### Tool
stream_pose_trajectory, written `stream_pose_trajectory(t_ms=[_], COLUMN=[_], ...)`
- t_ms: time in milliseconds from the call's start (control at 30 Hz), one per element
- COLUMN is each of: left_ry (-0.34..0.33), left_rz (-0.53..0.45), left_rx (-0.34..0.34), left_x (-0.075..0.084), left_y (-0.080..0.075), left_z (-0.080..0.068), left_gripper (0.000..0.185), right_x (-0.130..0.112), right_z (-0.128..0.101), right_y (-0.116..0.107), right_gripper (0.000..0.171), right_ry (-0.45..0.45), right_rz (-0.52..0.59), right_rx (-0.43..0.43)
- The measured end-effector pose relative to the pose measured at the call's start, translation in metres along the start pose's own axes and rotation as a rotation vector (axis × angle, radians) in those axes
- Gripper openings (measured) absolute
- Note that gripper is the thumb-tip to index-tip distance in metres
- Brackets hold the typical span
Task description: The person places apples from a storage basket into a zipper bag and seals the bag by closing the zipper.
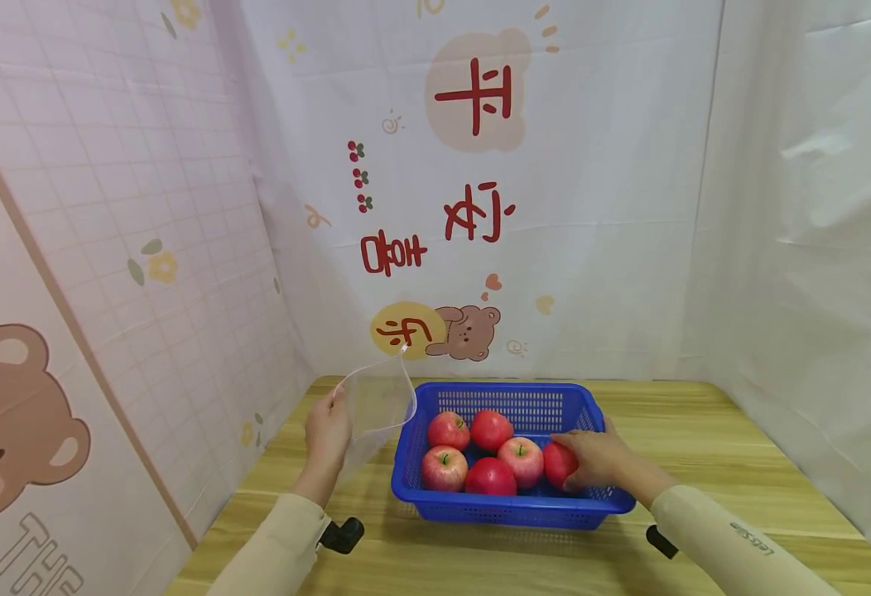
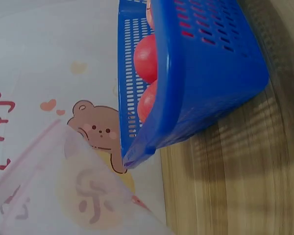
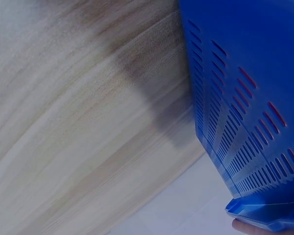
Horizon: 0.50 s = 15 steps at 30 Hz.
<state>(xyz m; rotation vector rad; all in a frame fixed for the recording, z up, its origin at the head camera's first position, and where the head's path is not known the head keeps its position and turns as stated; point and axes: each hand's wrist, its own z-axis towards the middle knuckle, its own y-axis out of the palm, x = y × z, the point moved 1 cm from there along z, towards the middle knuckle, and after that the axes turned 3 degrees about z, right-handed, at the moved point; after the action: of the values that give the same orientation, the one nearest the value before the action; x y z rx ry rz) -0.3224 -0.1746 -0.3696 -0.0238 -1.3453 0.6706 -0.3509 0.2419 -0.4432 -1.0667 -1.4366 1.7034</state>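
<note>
- right hand (image 1: 601, 460) wraps the rightmost apple (image 1: 559, 463) in the basket (image 1: 506, 508)
- left hand (image 1: 327, 430) pinches the bag (image 1: 377, 407), just left of basket
- risk imo: bag mouth looks floppy, apple could catch the rim & drop

You are holding a thin, clear plastic bag (image 1: 376, 406) in your left hand (image 1: 327, 434); its film is looking smooth and faintly glossy. Your right hand (image 1: 592, 459) is curling around a smooth, shiny red apple (image 1: 558, 463) in a blue basket (image 1: 510, 509) of hard, slotted plastic with a slight sheen. The table (image 1: 704, 463) is showing pale, matt wood grain. The backdrop (image 1: 614, 190) is hanging as printed, creased cloth.
</note>
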Motion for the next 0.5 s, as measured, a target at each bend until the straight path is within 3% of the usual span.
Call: stream_pose_trajectory(t_ms=[267, 500], left_ry=[-0.032, -0.055], left_rz=[-0.074, -0.060], left_rx=[-0.164, -0.166], left_x=[0.006, 0.007], left_y=[0.012, 0.022], left_z=[-0.005, -0.013], left_gripper=[0.053, 0.055], right_x=[-0.001, -0.001], right_z=[-0.001, -0.001], right_y=[-0.001, 0.000], right_gripper=[0.073, 0.072], right_ry=[-0.004, 0.006], right_rz=[-0.008, -0.013], right_rx=[-0.004, -0.001])
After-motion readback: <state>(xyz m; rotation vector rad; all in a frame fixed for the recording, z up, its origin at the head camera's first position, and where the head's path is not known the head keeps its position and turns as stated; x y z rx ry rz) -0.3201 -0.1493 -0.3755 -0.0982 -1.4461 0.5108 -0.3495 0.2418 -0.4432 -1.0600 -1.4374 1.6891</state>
